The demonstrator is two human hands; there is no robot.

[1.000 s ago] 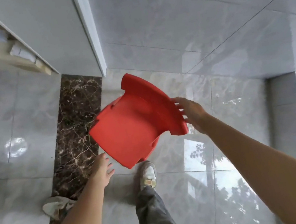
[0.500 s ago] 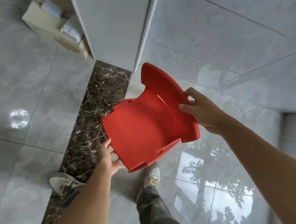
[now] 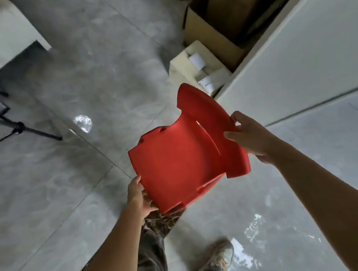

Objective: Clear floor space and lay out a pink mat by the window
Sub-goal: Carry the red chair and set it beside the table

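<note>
grey glossy floor tiles spread out below me, with a white wall on my right and cardboard boxes tucked behind its end at the top of the view. i hold the red chair off the floor with both hands, tilted, its seat facing up at me. my left hand grips the front edge of the seat, fingers curled under it and out of sight. my right hand pinches the side of the backrest, thumb on the near face and the other fingers wrapped behind.

i judge this to be the clearing step: the chair is what stands in the way of the floor space. the pink mat is nowhere in view, so laying it out has not begun. the window itself is out of view too (only a bright patch of reflected light on the tiles near my shoe hints at where it is).

the next move calls for a spot to put the chair down, well apart from that bright patch. the stretch by the wall and boxes looks likely, but a small open box with white rolls sits just beyond the backrest, and i should not knock it. off to my left the thin black legs of a stand reach across the tiles, so i would steer wide of those. the chair's legs are hidden under the seat, so i need to level it before lowering, then let go with both hands and go for the mat.
</note>
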